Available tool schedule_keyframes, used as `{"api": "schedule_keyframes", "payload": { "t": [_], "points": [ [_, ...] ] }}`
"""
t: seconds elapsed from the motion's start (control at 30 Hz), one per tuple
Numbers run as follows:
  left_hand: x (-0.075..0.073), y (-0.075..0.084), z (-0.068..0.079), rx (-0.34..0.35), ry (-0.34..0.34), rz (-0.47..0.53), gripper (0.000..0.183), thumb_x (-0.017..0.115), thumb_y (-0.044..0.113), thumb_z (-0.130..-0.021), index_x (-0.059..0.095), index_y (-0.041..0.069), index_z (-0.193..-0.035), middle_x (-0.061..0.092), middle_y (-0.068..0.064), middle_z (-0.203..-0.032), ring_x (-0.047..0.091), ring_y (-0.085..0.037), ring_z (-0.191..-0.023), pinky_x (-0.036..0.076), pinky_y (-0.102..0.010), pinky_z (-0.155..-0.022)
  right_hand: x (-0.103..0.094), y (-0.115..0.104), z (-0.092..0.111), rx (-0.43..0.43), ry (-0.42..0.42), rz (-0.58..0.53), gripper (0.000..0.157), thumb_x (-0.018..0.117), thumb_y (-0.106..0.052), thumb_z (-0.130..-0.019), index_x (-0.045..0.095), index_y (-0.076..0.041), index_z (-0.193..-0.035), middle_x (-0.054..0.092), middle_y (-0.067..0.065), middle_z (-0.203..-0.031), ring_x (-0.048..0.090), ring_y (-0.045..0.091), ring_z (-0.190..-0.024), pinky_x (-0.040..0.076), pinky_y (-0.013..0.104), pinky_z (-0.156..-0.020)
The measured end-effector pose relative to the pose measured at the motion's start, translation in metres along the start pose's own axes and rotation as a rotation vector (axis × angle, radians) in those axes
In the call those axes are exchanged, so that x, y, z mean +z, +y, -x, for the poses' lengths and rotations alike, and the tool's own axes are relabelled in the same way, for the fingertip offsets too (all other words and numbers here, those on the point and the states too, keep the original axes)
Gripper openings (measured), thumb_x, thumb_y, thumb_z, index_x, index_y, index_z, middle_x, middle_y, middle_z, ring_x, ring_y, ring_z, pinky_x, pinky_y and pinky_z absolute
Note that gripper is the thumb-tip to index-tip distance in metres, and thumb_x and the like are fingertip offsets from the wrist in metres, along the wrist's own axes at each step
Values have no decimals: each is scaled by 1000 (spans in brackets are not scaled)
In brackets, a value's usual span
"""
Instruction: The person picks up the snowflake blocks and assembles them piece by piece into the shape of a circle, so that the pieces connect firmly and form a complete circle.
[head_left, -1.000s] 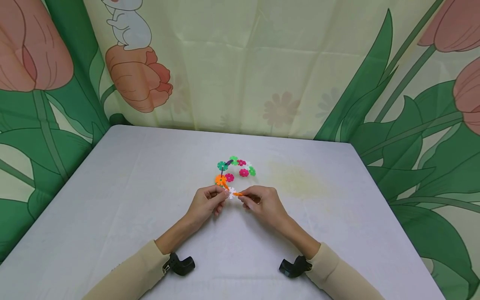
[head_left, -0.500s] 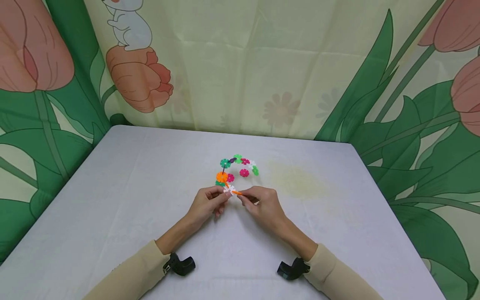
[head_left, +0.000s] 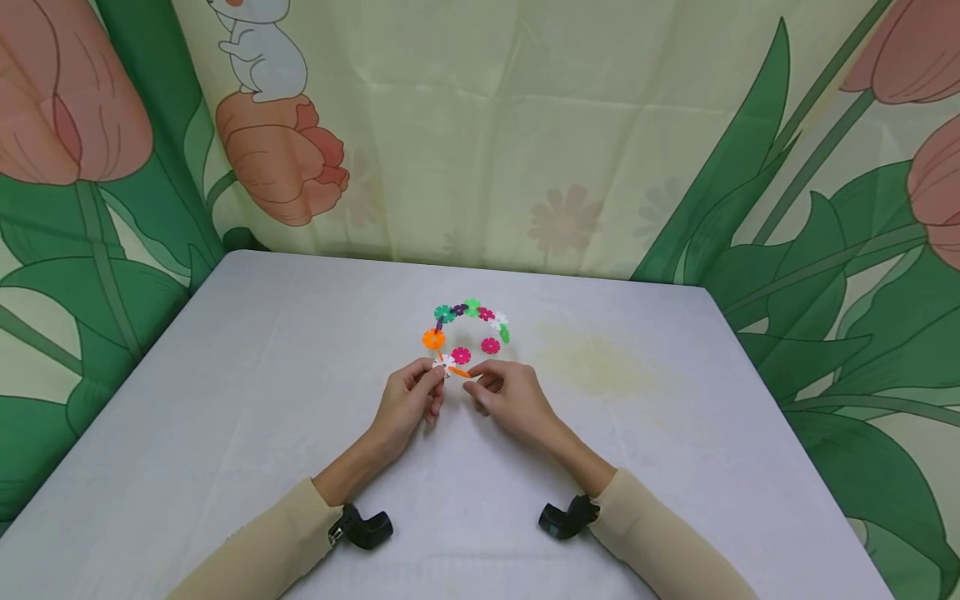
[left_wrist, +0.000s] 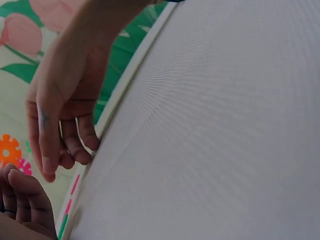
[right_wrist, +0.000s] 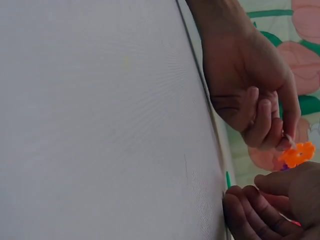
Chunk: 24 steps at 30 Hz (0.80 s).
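In the head view, my left hand [head_left: 411, 398] pinches a white notched snowflake disc [head_left: 442, 365] between thumb and index finger. That disc belongs to a curved chain of interlocked discs: orange [head_left: 433, 338], purple, teal [head_left: 444, 313], bright green [head_left: 472, 307], pink, white and green at the far end. An orange disc [head_left: 460, 372], seen nearly edge-on, joins the white disc on its right. My right hand [head_left: 516, 398] is beside it, index fingertip at or near its edge, thumb apart. In the right wrist view, the right hand [right_wrist: 280, 205] has loosely bent fingers around nothing.
Two loose pink discs, one near [head_left: 461, 356] and one farther right [head_left: 491, 345], lie on the white-covered table [head_left: 300, 333]. A green disc [left_wrist: 63, 226] lies flat there too, in the left wrist view. A printed curtain [head_left: 480, 150] hangs behind the table.
Both hands have moved slightly away from me, and the chain has shifted up and left. My right thumb and index finger have parted from their pinch on the orange disc.
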<state>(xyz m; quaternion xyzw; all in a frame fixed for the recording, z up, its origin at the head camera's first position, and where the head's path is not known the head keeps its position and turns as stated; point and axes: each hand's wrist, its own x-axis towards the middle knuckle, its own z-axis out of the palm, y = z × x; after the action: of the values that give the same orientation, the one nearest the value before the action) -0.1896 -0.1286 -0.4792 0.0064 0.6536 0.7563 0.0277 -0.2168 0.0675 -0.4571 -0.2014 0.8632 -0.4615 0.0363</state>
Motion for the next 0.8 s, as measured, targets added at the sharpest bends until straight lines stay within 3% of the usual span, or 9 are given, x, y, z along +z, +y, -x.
{"api": "schedule_keyframes", "payload": {
  "t": [0.2, 0.47, 0.6, 0.8],
  "points": [
    [-1, 1, -1, 11, 52, 49, 23, 54, 18, -109, 53, 3, -92, 50, -1, -70, 46, -13, -54, 41, -20, -48, 10, 1, -24, 21, -65, 22, 28, 77, -13, -97, 74, -6, -124, 69, 7, -66, 61, 13, -49, 54, 25, -51],
    [0, 1, -1, -2, 62, 89, 21, 54, 17, -109, 54, 6, -91, 49, 1, -72, 44, -12, -54, 38, -20, -46, 17, 5, -52, -55, -103, 289, 36, 78, -25, -97, 76, -16, -132, 44, -5, -56, 40, 8, -52, 28, 21, -51],
    [0, -1, -2, -5, 55, 86, 21, 54, 17, -109, 54, 5, -92, 50, 1, -72, 44, -12, -54, 39, -20, -46, 18, 4, -54, -60, -117, 322, 35, 77, -28, -98, 76, -17, -131, 40, -5, -56, 37, 9, -50, 26, 22, -51],
    [-1, -3, -3, -6, 47, 82, 22, 55, 17, -109, 54, 6, -91, 50, 1, -71, 44, -12, -54, 38, -20, -47, 19, 4, -54, -37, -73, 286, 29, 82, -22, -93, 78, -5, -117, 45, -4, -57, 40, 9, -53, 30, 21, -53]
  ]
}}
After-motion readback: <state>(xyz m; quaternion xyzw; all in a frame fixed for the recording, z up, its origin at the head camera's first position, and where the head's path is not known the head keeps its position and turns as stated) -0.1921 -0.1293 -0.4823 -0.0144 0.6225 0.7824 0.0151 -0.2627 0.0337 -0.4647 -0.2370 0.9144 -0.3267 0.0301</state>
